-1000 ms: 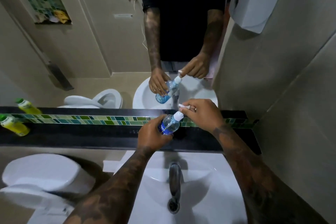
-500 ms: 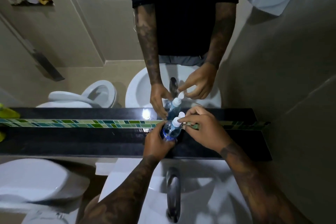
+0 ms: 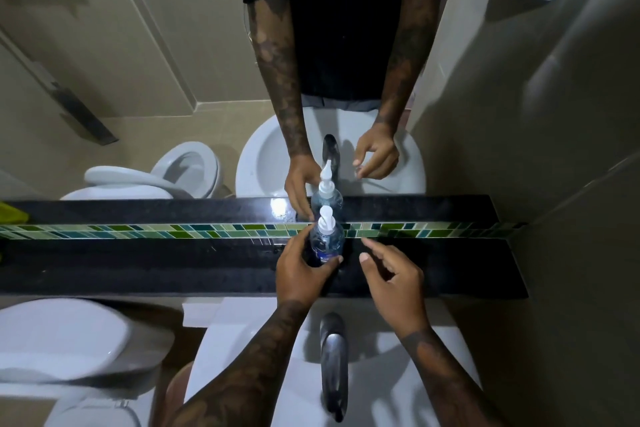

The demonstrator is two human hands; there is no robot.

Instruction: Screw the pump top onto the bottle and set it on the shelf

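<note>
A small clear bottle (image 3: 326,242) with bluish liquid and a blue label stands upright on the black shelf (image 3: 173,263), close to the mirror. Its white pump top (image 3: 326,218) sits on the bottle's neck. My left hand (image 3: 300,269) wraps around the bottle's lower part, thumb at its base. My right hand (image 3: 389,274) hovers just right of the bottle, fingers spread, touching nothing. The mirror repeats the bottle and both hands above the shelf.
A green mosaic tile strip (image 3: 138,231) runs along the shelf's back edge. Below the shelf are a white sink (image 3: 388,364) with a metal faucet (image 3: 334,360) and a toilet (image 3: 62,340) at the left. A beige wall (image 3: 571,218) closes the right side.
My right hand has come off the pump top and drawn back to the right. The bottle has gone from tilted in the air to standing upright on the shelf, still in my left hand.
</note>
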